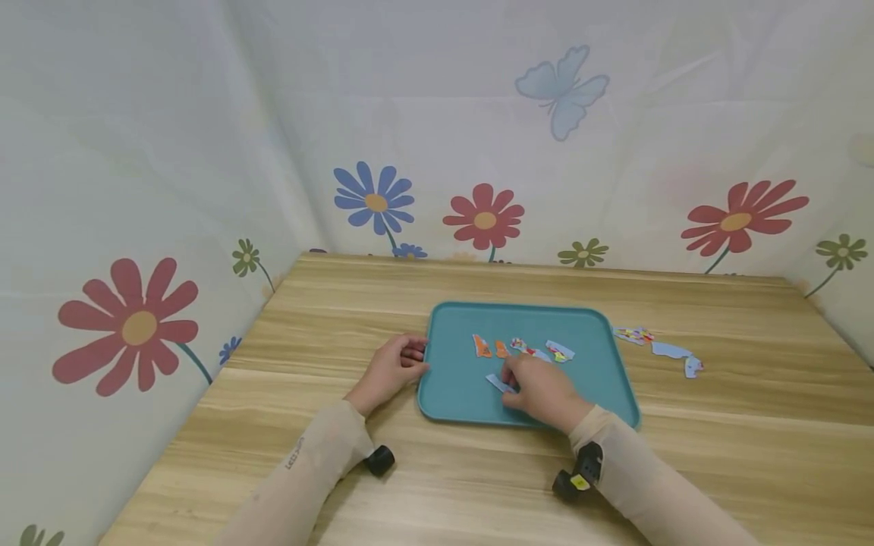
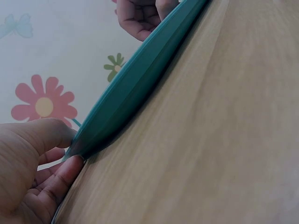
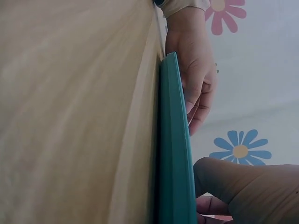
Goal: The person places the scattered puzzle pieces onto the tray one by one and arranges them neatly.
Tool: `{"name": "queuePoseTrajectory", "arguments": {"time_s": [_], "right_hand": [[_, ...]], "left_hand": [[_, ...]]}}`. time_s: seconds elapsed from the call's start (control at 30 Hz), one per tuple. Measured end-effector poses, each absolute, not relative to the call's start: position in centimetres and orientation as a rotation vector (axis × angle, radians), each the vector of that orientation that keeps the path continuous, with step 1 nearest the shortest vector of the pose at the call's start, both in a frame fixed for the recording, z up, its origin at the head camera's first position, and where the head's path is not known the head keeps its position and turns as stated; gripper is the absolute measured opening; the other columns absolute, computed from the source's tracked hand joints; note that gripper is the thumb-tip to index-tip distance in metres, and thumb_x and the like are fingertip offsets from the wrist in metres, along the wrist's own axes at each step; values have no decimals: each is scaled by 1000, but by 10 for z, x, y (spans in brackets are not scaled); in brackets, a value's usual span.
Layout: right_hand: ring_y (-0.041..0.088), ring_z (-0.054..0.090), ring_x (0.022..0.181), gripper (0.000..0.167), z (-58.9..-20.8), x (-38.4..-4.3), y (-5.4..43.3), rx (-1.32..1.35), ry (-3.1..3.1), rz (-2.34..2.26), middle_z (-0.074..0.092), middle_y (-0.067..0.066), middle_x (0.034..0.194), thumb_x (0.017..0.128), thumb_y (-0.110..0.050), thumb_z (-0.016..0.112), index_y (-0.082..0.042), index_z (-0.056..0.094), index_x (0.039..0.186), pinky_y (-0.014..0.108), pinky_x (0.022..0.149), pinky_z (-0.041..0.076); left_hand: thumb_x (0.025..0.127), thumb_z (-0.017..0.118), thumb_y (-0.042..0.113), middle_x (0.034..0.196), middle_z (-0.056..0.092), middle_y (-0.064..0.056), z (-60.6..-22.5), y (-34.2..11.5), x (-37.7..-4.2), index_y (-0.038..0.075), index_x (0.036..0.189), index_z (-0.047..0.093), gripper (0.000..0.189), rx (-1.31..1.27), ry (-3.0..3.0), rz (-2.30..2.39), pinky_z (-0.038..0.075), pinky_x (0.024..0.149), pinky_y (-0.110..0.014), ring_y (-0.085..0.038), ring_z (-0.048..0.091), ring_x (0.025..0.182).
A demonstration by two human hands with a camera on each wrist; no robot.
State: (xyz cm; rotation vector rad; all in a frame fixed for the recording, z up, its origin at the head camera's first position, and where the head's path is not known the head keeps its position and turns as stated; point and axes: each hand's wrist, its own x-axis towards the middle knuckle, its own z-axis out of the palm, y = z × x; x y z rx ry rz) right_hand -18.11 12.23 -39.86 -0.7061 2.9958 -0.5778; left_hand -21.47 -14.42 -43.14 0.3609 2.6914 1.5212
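On a counter (image 1: pixel 444 493), the left hand (image 1: pixel 389 370) has fingers pinching a teal tray (image 1: pixel 457 402) by its rim, seemingly to steady it, while the right hand (image 1: pixel 546 388) pinches a pale scrap (image 1: pixel 496 381) inside.

Right grip (image 1: pixel 544 390) partly hides a pale scrap (image 1: pixel 497 382)

Left sleeve (image 1: pixel 300 485): beige, dark lettering (image 1: pixel 295 453) too small for me to read.
Left wrist camera (image 1: pixel 380 460): black, rounded.
Right sleeve (image 1: pixel 649 470): beige, matching.
Right wrist camera (image 1: pixel 564 487): black, yellow sticker (image 1: pixel 580 482) I can make out.
Left hand (image 1: pixel 391 371), right hand (image 1: pixel 544 388): bare.
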Motion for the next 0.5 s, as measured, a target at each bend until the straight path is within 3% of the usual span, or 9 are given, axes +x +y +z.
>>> {"name": "queuePoseTrajectory", "arguments": {"time_s": [0.5], "right_hand": [[11,52,72,13,-398,-183,129,-730,3001,-623,59,-1,79,77,-16,71,-10,63,85,27,63,46]], "left_hand": [[86,69,3,116,60,-16,-432,-145,-215,0,126,57,41,371,2676,1527,56,83,-27,-21,63,97]]}}
